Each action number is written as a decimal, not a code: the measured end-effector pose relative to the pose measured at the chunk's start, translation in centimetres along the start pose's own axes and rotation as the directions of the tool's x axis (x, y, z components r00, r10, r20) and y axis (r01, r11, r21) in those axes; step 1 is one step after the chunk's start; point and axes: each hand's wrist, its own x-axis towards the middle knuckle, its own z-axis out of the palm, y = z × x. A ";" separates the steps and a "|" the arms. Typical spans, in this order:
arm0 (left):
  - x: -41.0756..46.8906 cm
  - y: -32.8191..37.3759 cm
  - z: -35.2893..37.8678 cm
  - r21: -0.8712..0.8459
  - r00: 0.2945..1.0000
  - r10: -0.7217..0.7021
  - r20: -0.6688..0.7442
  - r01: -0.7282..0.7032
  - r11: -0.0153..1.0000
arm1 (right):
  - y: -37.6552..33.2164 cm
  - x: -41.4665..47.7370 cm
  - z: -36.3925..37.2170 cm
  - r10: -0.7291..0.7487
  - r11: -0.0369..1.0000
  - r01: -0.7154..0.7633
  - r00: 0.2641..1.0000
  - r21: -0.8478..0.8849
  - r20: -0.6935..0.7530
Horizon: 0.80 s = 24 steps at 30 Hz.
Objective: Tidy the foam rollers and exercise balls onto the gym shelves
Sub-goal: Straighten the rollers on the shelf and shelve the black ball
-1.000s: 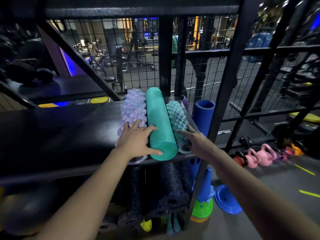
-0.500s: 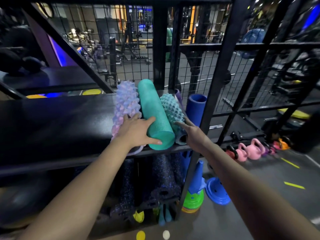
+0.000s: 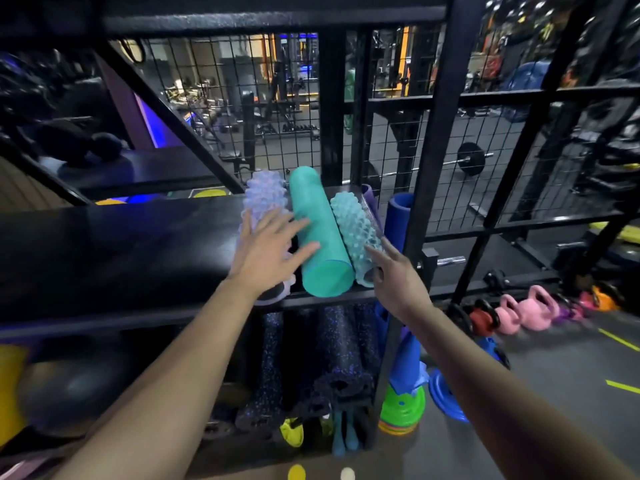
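**Gym rack, middle shelf: hands coming off the roller row**

Dim gym floor seen through a black steel rack with a wire-mesh back. The black middle shelf [image 3: 121,251] crosses the centre of the frame.

Change: half a second ago the left hand lay flat on the lilac roller with its thumb hooked over the teal one. Now the left hand [image 3: 266,254] is released, fingers straight and splayed, above the lilac knobbed roller [image 3: 265,199]. Its fingertips reach toward the smooth teal roller [image 3: 318,230]; contact cannot be told. The right hand [image 3: 394,275] grasps nothing, its index tip at the near end of the aqua knobbed roller [image 3: 353,230]. The three rollers keep the same order, side by side, near ends at the shelf's front lip.

Judgement: this row looks placed, and both hands are free for the next item.

Count:
- Knobbed rollers: 2
- Smooth teal roller: 1
- Blue foam tube [image 3: 398,216]: 1, upright, right of centre
- Black speckled rollers [image 3: 332,341]: at least 3, on the shelf below
- Dark exercise ball [image 3: 69,389]: 1, lower left, blurred
- Pink kettlebells [image 3: 533,306]: 2, on the floor at right
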 end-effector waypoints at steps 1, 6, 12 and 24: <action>-0.7 0.1 0.0 -0.044 0.986 -0.052 -0.156 0.045 0.998 | 0.0 -1.2 0.1 -0.008 0.999 0.012 0.995 0.038 -0.104; -6.3 0.1 2.4 -0.250 0.778 -0.302 -0.551 0.192 0.949 | 0.7 -7.0 2.8 0.040 0.972 0.055 0.919 0.228 -0.391; -13.3 4.0 8.1 -0.273 0.915 -0.217 -0.341 0.124 0.954 | 3.0 -10.8 9.1 0.288 0.921 -0.221 0.941 0.320 -0.180; -21.6 6.6 31.0 -0.294 0.672 -0.277 0.686 0.605 0.740 | 11.5 -20.5 25.3 0.629 0.597 -0.759 0.644 0.259 0.436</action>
